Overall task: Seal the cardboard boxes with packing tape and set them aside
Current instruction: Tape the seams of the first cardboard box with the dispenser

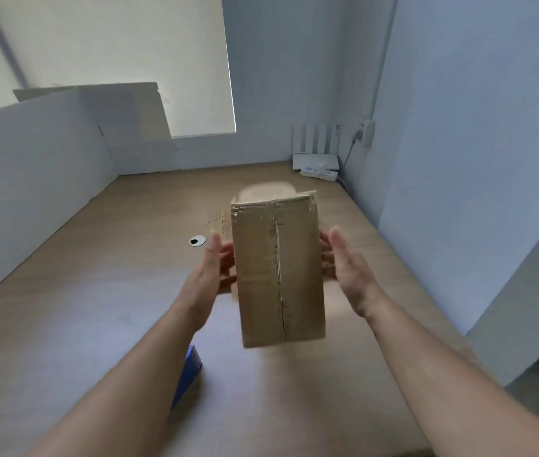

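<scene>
A tall brown cardboard box (278, 272) is up in the air over the wooden table (96, 291), its taped centre seam facing me. My left hand (210, 275) presses on its left side with the fingers straight. My right hand (347, 268) is at its right side, fingers reaching behind the edge. The box's lower end is blurred. Just behind the box's top a roundish pale thing (266, 189) shows, perhaps a roll of tape; it is too blurred to tell. Part of another printed cardboard piece (219, 221) lies on the table behind my left hand.
A blue object (190, 371) lies on the table under my left forearm. A round cable hole (197, 240) is left of the box. A white router (316, 158) and power strip (319, 174) sit in the far right corner. A white partition (30, 159) runs along the left.
</scene>
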Tool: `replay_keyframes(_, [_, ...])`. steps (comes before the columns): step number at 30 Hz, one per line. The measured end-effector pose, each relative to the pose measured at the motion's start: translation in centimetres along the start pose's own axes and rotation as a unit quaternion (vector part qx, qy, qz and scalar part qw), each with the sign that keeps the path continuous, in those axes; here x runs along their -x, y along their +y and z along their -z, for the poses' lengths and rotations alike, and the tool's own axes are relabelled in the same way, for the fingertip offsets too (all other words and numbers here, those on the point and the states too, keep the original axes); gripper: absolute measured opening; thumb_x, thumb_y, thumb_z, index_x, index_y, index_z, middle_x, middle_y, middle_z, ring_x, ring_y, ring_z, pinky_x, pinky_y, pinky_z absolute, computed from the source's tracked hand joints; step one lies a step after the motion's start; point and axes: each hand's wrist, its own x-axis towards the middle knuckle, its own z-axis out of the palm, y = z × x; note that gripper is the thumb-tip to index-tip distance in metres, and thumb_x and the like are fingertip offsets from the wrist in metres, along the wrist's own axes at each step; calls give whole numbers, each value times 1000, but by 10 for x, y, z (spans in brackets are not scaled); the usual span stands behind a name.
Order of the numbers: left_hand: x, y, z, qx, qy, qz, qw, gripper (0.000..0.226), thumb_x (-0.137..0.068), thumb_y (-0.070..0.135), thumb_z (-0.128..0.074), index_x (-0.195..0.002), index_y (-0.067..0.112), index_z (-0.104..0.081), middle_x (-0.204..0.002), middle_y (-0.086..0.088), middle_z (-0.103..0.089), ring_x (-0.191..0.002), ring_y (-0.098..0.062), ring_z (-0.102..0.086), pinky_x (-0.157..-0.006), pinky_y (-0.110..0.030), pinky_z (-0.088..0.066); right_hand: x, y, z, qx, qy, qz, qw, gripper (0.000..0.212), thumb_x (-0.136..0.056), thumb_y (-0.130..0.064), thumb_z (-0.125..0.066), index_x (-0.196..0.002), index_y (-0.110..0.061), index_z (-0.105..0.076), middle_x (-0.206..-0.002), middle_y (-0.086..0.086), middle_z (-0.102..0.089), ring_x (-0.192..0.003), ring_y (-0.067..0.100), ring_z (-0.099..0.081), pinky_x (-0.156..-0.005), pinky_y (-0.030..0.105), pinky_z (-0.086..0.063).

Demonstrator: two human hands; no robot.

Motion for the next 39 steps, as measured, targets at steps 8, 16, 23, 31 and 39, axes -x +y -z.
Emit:
replay_keyframes(8, [17,-3,7,91,40,107,989,80,-76,81,-16,-114,27,-60,-105,-12,-70,-103,-29,-65,-89,-49,-52,10,9,4,28,-15,-118,993,78,-80,-74,-27,-104,-11,-66,-91,4,-71,-88,20,-66,-71,35,-53])
replay_keyframes(16, [32,-28,-14,-147,70,208,965,25,-96,30,-51,-119,19,-50,-105,-4,-62,-90,-27,-65,-68,-37,-60,21,42,-17,296,-105,-137,939,47,-67,-63,-68,-99,-29,-59,-93,-12,-69,-82,6,-67,-76,30,-56])
replay_keyframes(23, [39,-16,-13,-156,169,170,958,19,-89,2,-41,-85,16,-52,-91,-12,-61,-74,-30,-65,-55,-35,-58,16,18,-12,366,48,-25,929,37,-92,-12,-38,-56,-11,-31,-57,5,-36,-67,29,-37,-55,37,-22])
replay_keyframes(31, [69,28,0,-136,237,90,958,21,-89,2,-42,-105,3,-57,-104,-27,-63,-74,-27,-60,-75,-46,-57,8,-30,-44,340,24,175,924,44,-98,-21,-46,-58,-19,-28,-53,-1,-34,-51,19,-33,-51,36,-24])
replay_keyframes(39, [166,51,69,-210,409,59,886,11,-87,20,-45,-90,25,-54,-86,-9,-64,-85,-33,-63,-80,-53,-54,28,-63,-146,272,-161,260,912,28,-96,-25,-52,-72,-11,-50,-60,2,-50,-65,28,-49,-60,37,-36])
